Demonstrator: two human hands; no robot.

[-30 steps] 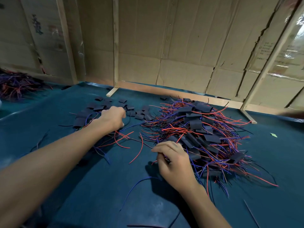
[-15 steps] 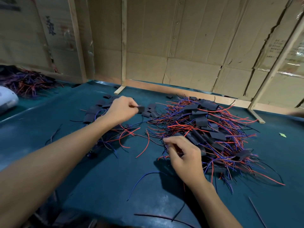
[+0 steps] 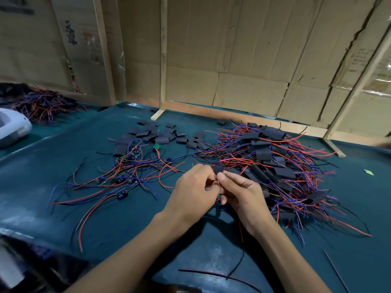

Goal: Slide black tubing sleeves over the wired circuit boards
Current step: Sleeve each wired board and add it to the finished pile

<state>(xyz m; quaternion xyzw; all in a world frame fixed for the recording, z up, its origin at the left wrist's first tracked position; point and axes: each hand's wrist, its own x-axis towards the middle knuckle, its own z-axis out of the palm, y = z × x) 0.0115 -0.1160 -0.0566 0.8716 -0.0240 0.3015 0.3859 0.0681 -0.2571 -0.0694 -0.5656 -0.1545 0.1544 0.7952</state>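
Over the teal mat (image 3: 127,218), your left hand (image 3: 190,195) and right hand (image 3: 243,193) are pinching one black sleeve (image 3: 218,170) together, beside the sleeved-board heap (image 3: 275,161).

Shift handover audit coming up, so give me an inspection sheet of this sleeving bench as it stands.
Surface: teal mat, scuffed near the front.
Job's things: loose black sleeves at the back; bare wired boards on the left; sleeved pile on the right.
Clutter: green scrap; white device at far left.
Grippers: left hand and right hand pinch one black sleeve together.
Cables: stray black wire at the front.
Surroundings: cardboard wall, wooden battens.
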